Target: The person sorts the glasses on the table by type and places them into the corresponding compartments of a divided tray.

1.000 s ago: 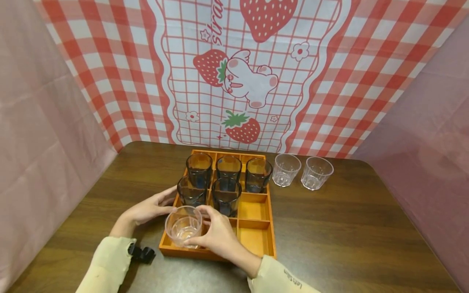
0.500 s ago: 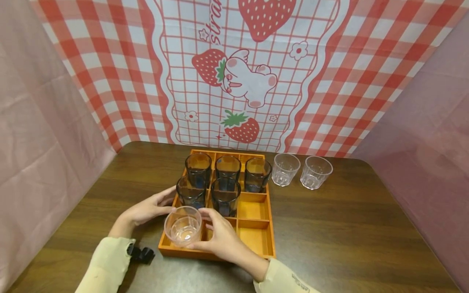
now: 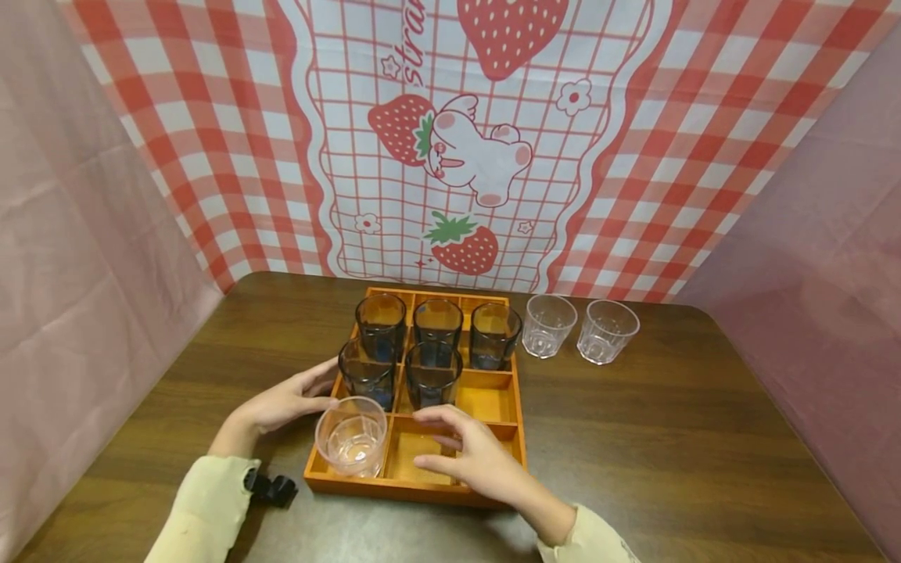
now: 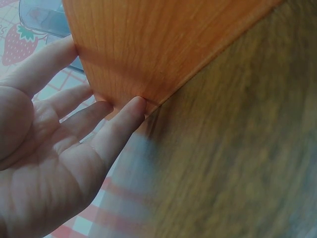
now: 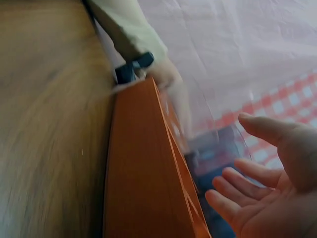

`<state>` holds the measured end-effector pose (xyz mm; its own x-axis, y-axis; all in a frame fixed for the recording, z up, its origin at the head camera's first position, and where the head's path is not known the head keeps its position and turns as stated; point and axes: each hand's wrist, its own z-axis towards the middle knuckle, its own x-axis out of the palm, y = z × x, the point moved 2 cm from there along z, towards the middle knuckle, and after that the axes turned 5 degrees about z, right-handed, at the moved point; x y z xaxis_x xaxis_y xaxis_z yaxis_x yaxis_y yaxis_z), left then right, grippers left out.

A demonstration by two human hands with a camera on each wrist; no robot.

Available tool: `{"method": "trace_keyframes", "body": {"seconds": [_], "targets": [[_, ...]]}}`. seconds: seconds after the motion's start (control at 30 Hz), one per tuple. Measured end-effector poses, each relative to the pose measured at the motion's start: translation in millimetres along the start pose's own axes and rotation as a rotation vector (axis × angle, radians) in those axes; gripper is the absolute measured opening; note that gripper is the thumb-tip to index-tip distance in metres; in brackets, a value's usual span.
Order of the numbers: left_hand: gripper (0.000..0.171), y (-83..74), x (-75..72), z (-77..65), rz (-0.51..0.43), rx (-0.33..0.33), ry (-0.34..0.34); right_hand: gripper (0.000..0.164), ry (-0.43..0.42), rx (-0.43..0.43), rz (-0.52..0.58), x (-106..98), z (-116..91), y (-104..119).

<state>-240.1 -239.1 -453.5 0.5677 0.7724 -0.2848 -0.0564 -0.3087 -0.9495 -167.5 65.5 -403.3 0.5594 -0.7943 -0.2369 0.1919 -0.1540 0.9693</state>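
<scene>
A clear glass [image 3: 352,442] stands in the front left compartment of a wooden tray [image 3: 415,491] with dividers. My right hand [image 3: 479,457] holds nothing, fingers spread and relaxed above the front middle and front right compartments. In the right wrist view that hand [image 5: 267,183] hovers beside the tray's wall. My left hand [image 3: 288,400] rests along the tray's left side; in the left wrist view its fingertips touch the outer wooden wall [image 4: 133,54]. Dark tinted glasses fill the back row, including one at the back right [image 3: 495,336], and two more stand in the middle row [image 3: 432,379].
Two clear glasses, one nearer the tray [image 3: 549,327] and one farther right [image 3: 608,332], stand on the dark wooden table [image 3: 633,438]. A red checked cloth [image 3: 281,156] hangs behind. A black wrist-worn device [image 3: 271,489] sits at the left cuff.
My right hand has let go of the clear glass and moved right, away from it. The glass stays in the front left compartment, and the left hand has kept its place.
</scene>
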Motion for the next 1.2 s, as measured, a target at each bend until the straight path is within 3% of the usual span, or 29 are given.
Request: {"method": "trace_keyframes", "body": {"seconds": [0.37, 0.8, 0.93, 1.03, 1.1, 1.2], "targets": [[0.082, -0.4, -0.8, -1.8, -0.004, 0.006, -0.003, 0.047, -0.016, -0.088, -0.020, -37, -24, -15], [0.082, 2.2, 0.0, 2.1, -0.009, 0.011, 0.000, 0.043, -0.221, -0.130, -0.111, -92, -56, -33], [0.082, 2.8, -0.4, 1.7, -0.017, 0.014, 0.005, 0.042, -0.325, -0.155, -0.114, -108, -63, -38], [0.083, 2.5, -0.3, 1.2, -0.026, 0.019, 0.007, 0.047, -0.449, -0.169, -0.116, -122, -64, -42], [0.083, 2.1, -0.1, 1.0, -0.032, 0.021, 0.008, 0.051, -0.552, -0.145, -0.122, -132, -63, -44], [0.083, 1.7, 0.5, 0.9, -0.036, 0.022, 0.010, 0.056, -0.729, -0.041, -0.134, -148, -60, -46]]}}
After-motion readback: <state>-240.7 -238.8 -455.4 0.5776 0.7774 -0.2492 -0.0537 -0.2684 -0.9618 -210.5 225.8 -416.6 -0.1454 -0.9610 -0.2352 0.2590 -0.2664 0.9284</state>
